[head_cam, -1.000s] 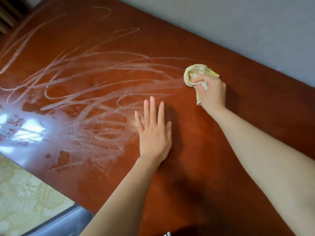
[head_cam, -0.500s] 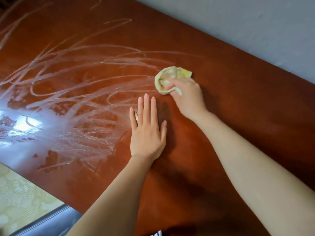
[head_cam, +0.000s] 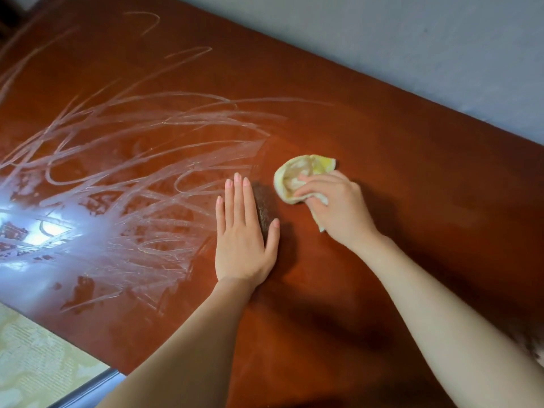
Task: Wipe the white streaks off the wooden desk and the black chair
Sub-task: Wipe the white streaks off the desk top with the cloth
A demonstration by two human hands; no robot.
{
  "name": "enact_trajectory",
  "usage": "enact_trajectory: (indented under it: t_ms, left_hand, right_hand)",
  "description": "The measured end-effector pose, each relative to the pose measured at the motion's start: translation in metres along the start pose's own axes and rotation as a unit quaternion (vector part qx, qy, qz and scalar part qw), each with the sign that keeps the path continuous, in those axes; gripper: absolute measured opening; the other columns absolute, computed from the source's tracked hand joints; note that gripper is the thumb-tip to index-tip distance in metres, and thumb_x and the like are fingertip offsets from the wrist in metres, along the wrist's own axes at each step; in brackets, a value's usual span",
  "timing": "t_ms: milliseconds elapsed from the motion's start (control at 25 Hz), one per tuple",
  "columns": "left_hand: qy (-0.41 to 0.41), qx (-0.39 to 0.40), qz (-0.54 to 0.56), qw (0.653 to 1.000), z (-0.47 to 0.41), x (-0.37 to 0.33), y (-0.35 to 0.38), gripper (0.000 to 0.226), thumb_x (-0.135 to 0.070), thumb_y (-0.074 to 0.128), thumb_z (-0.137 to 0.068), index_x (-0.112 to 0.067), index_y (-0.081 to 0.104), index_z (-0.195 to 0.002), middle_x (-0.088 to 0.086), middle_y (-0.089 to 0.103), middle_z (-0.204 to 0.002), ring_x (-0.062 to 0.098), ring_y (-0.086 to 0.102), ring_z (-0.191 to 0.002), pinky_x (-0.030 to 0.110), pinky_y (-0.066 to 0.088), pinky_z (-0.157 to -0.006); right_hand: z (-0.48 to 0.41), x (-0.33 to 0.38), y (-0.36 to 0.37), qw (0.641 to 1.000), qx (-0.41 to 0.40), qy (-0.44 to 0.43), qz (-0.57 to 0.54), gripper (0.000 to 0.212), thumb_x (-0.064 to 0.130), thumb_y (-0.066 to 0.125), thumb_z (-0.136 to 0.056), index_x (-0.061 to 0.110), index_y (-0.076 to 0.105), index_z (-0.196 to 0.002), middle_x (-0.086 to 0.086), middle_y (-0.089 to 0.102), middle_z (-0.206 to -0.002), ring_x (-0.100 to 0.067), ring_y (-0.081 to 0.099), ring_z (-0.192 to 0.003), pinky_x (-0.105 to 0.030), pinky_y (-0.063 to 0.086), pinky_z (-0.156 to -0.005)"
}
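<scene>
With the flat, straight-fingered left hand (head_cam: 243, 231) bracing, the right hand (head_cam: 335, 207) gripping the bunched yellow cloth (head_cam: 297, 175) should press firmly leftward over the white streaks (head_cam: 141, 160) on the glossy reddish-brown wooden desk (head_cam: 382, 160).

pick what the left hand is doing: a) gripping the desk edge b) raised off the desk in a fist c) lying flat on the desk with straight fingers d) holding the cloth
c: the left hand lies flat on the desk with its fingers straight, while the right hand holds the cloth.
</scene>
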State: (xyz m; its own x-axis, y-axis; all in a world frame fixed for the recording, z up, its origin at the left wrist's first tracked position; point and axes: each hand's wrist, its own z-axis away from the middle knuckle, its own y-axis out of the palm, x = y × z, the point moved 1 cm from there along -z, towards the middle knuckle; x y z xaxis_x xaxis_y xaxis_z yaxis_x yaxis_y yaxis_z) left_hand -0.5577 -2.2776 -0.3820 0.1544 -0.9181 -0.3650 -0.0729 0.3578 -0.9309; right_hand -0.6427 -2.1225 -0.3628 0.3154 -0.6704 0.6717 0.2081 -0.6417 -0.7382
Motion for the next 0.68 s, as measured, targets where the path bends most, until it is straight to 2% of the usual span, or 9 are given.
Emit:
enact_trajectory:
  t_ms: [120,360,560,680]
  left_hand:
    - [0.001,-0.003,0.002,1.000,-0.001,0.000,0.000,0.069,-0.045,0.020,-0.096,-0.009,-0.001,-0.151,0.007,-0.001,-0.160,0.020,-0.009,-0.147,0.035,-0.008,-0.119]
    - [-0.001,-0.002,0.004,1.000,-0.002,0.000,0.002,0.066,-0.042,0.023,-0.097,-0.009,0.006,-0.152,0.008,0.002,-0.160,0.021,-0.006,-0.148,0.034,-0.007,-0.119]
    - [0.000,-0.009,0.003,1.000,-0.004,0.000,0.002,0.066,-0.042,0.026,-0.098,-0.010,0.007,-0.152,0.010,0.002,-0.160,0.022,-0.007,-0.147,0.035,-0.006,-0.119]
    - [0.001,-0.012,0.011,1.000,-0.004,0.000,0.002,0.066,-0.041,0.025,-0.098,-0.008,0.006,-0.152,0.011,0.002,-0.160,0.023,-0.006,-0.147,0.036,-0.005,-0.119]
  right_hand:
    - [-0.029,-0.019,-0.010,0.993,-0.088,0.065,0.053,0.017,0.003,0.066,-0.079,0.016,0.074,-0.089,-0.002,0.069,-0.109,-0.024,0.059,-0.104,-0.020,0.035,-0.090]
    - [-0.103,-0.029,-0.024,0.970,-0.153,0.163,0.094,0.021,0.006,0.056,-0.089,0.014,0.066,-0.105,-0.003,0.065,-0.114,-0.024,0.053,-0.112,-0.025,0.036,-0.087]
    - [-0.137,-0.020,-0.014,0.979,-0.094,0.157,0.089,0.024,0.005,0.054,-0.090,0.020,0.065,-0.106,-0.004,0.062,-0.120,-0.023,0.052,-0.114,-0.026,0.039,-0.087]
    - [-0.131,-0.003,0.005,0.991,-0.035,0.092,0.087,0.025,0.005,0.057,-0.087,0.023,0.066,-0.101,-0.005,0.063,-0.117,-0.025,0.054,-0.110,-0.026,0.037,-0.086]
